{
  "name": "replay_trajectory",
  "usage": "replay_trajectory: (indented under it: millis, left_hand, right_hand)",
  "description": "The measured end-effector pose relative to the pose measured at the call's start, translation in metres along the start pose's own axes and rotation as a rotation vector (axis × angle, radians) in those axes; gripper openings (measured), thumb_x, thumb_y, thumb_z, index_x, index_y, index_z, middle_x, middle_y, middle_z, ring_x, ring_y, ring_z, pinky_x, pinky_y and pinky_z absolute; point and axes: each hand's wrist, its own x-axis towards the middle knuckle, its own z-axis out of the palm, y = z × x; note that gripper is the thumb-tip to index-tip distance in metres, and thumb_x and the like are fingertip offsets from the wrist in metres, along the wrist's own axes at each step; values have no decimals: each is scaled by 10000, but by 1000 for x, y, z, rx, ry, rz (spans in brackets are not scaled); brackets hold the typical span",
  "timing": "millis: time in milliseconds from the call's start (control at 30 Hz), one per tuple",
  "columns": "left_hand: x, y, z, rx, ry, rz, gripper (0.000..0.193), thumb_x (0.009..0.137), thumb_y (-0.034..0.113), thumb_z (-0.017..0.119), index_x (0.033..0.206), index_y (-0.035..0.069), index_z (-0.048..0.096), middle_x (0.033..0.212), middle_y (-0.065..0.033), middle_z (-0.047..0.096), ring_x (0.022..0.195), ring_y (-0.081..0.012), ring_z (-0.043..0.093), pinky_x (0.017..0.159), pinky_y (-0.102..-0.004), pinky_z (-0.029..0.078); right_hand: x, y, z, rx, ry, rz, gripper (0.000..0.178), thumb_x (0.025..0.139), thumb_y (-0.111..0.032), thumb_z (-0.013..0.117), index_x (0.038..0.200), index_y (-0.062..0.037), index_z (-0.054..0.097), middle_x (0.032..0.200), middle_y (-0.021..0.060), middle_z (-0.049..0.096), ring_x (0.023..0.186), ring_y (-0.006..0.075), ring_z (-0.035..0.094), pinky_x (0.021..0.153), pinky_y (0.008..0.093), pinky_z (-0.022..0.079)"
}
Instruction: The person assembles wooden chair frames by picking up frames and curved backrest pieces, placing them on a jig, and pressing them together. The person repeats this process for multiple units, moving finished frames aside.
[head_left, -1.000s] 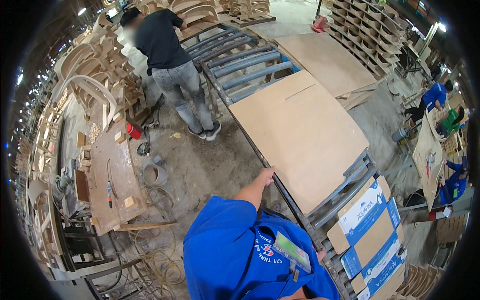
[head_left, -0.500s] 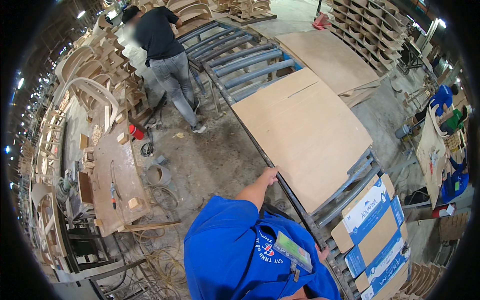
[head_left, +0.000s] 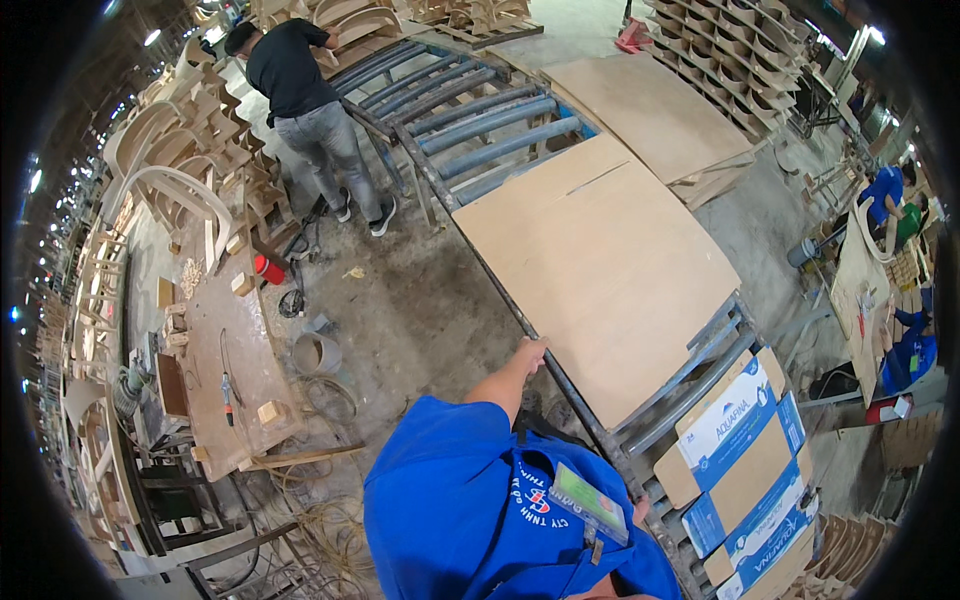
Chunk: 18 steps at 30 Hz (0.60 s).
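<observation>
My left hand [head_left: 530,354] is closed round the near side rail [head_left: 512,311] of a roller conveyor, just beside a large plywood sheet [head_left: 605,270]. The sheet lies flat across the rollers and has a narrow dark slit near its far edge. Lower down, my right hand [head_left: 641,509] rests by the same rail, near a flattened blue, white and brown cardboard box [head_left: 745,470]. My blue shirt and hanging badge partly cover that hand, so its grip is hidden.
More plywood sheets [head_left: 655,110] are stacked beyond the conveyor. At left, a workbench [head_left: 235,350] holds a hand tool and wood blocks, with a bucket [head_left: 316,353] and tangled hoses on the floor. A co-worker in black [head_left: 290,75] stands at the far left; others work at right.
The co-worker in black has shifted their legs and leans farther left. My view has moved slightly; both my hands stay by the rail and the sheet lies as before.
</observation>
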Motion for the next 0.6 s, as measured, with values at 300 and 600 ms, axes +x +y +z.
replay_trajectory:
  millis: [300, 600]
  left_hand:
    - [-2, -14, -12, 144, 111, 21, 424, 969, 209, 724, 1280, -5, 530, 1159, -181, 666, 1027, -306, 710, 893, -511, 591]
    - [-20, -44, -23, -73, -64, 27, 332, 992, 215, 704, 1243, 37, 581, 1235, -129, 660, 1081, -297, 676, 941, -568, 547]
  right_hand:
    - [-7, -5, 18, -248, -4, -80, 422, 1038, -401, 549, 1195, -12, 599, 1148, 140, 641, 1045, 276, 612, 958, 468, 537]
    - [-8, -22, 20, -393, -7, -62, 405, 1057, -371, 525, 1235, -12, 584, 1174, 136, 642, 1076, 264, 621, 976, 445, 539]
